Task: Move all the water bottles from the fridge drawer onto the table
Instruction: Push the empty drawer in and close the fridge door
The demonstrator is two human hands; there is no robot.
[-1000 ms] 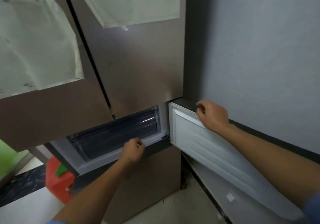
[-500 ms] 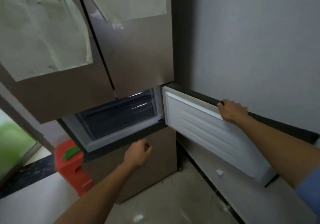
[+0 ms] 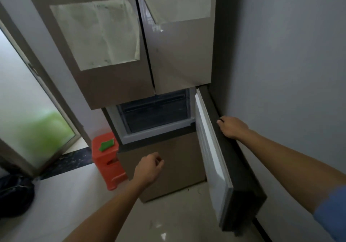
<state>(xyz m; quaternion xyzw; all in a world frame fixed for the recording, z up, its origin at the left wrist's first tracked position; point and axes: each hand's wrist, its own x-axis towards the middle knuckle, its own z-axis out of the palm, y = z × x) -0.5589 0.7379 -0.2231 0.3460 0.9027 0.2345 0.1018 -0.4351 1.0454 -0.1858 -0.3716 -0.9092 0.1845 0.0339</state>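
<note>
A tall brown fridge (image 3: 179, 54) stands ahead with its small middle door (image 3: 211, 148) swung wide open to the right. My right hand (image 3: 232, 127) grips the top edge of that door. Behind it a dark see-through drawer (image 3: 155, 114) sits in the white-framed compartment; no water bottles show inside it. My left hand (image 3: 148, 168) hangs loosely curled in front of the lower fridge panel (image 3: 168, 176), holding nothing. The table is out of view.
An orange plastic stool (image 3: 108, 163) with a green item (image 3: 106, 144) on top stands left of the fridge. A glass sliding door (image 3: 28, 110) is at far left, a dark bag (image 3: 15, 195) on the floor. A grey wall (image 3: 280, 73) runs along the right.
My left hand left the drawer front and dropped in front of the lower panel. My right hand swung the small door further open, sliding along its top edge. The view pulled back.
</note>
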